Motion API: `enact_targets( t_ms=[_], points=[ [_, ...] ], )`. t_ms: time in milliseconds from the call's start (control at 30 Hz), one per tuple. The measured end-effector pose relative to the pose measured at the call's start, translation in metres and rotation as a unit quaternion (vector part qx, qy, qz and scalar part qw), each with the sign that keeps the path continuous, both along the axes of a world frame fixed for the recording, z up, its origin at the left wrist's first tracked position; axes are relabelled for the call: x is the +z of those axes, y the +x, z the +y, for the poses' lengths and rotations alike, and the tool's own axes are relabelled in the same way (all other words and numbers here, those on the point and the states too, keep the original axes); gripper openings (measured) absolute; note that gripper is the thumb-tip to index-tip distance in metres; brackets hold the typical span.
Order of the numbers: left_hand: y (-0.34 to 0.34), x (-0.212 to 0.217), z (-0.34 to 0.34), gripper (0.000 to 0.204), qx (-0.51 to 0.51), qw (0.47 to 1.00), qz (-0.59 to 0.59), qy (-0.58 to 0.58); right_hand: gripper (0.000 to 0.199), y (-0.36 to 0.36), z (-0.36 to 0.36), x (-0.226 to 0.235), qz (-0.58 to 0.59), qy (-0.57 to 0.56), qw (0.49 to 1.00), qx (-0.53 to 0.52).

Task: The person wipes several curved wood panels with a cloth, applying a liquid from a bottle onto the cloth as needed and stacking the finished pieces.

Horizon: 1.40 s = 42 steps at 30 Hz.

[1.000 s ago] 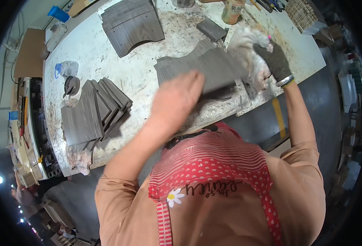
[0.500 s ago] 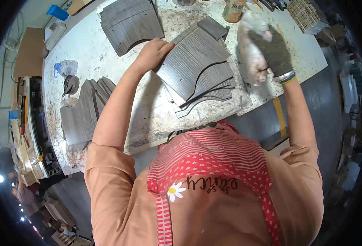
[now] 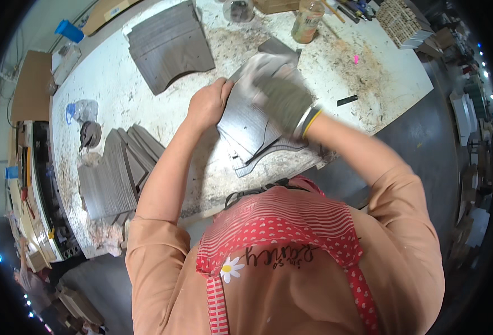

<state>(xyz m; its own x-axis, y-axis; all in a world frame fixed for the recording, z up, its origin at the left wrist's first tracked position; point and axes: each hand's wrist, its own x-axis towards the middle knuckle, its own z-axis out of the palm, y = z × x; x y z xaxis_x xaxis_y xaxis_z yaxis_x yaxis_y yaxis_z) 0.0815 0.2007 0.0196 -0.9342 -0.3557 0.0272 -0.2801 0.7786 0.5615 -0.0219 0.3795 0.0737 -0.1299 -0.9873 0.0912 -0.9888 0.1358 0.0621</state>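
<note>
the bare left hand (image 3: 208, 104) curls its fingers over the left edge of a grey, wood-grained curved panel (image 3: 252, 125), gripping that edge with the knuckles raised. the right hand (image 3: 280, 95), in a worn grey work glove with a yellow-and-dark cuff, lies mostly flat and spread across the top of the same panel, pressing down on it; it is blurred, so whether it holds a pad or cloth under the palm cannot be told. the panel is the top piece of a small stack of like panels (image 3: 269, 153), thin flat sheets with one concave swept edge, lying near the front edge of the white workbench (image 3: 369, 84), just ahead of the person's red patterned apron (image 3: 280, 223).

to the left, near the bench's front corner, a fanned pile of grey panels (image 3: 112, 173) lies with its sheets slipped over one another, straight grain lines running along them. just beyond it sit a small round dark object (image 3: 90, 134) and a crumpled clear plastic bag with a blue part (image 3: 79, 110).

farther back lies another stack of dark grey curved panels (image 3: 171, 47), neatly squared. the bench surface is scuffed and strewn with brownish sawdust. at the far edge stand a tan plastic bottle (image 3: 306, 21) and a clear jar (image 3: 238, 10), with a lattice-like wooden block (image 3: 401, 22) at the far right.
</note>
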Motion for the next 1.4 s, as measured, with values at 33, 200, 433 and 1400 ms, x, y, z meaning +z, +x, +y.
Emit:
enact_targets(
  t_ms=[33,200,433,1400],
  points=[
    [0.003,-0.002,-0.001,0.034,-0.031,0.999,0.032,0.020,0.034,0.023,-0.002,-0.017,-0.142,-0.030,0.989,0.037],
    [0.003,-0.006,-0.015,0.035,-0.037,0.993,0.015,0.110,0.016,0.015,0.008,-0.031,-0.356,0.106,0.916,-0.150],
    [-0.009,0.105,-0.045,0.031,-0.055,0.987,0.086,0.124,0.041,-0.073,0.125,0.030,-0.356,-0.214,0.848,-0.329],
    [0.040,0.007,0.124,0.053,-0.269,0.949,0.045,-0.162,0.031,-0.038,0.039,0.015,-0.262,-0.160,0.951,-0.027]
  ],
)
